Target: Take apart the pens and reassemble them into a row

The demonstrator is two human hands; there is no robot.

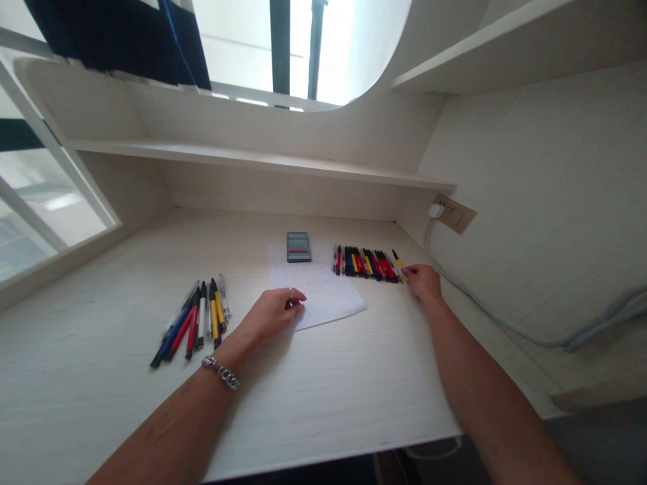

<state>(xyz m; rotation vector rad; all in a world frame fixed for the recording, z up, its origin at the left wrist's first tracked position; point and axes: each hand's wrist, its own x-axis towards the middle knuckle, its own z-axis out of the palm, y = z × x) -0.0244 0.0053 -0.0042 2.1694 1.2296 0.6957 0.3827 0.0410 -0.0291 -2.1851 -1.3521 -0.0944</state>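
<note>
At the right end of a row of pens (371,264), my right hand (422,280) pinches a yellow pen (399,263) with a black tip. The pens in the row lie side by side in red, black, yellow, blue and clear. My left hand (279,311) rests with curled fingers on the edge of a white sheet of paper (328,296); whether anything is under the fingertips is hidden. Left of that hand lies a loose bunch of pens (195,320) in blue, red, white, yellow and clear.
A small grey box-like object, blurred over (298,246), sits at the paper's top. A shelf (263,160) runs above the back of the desk (323,397). On the right wall a socket (455,213) holds a white plug, with cables (498,322) trailing along the desk's right side.
</note>
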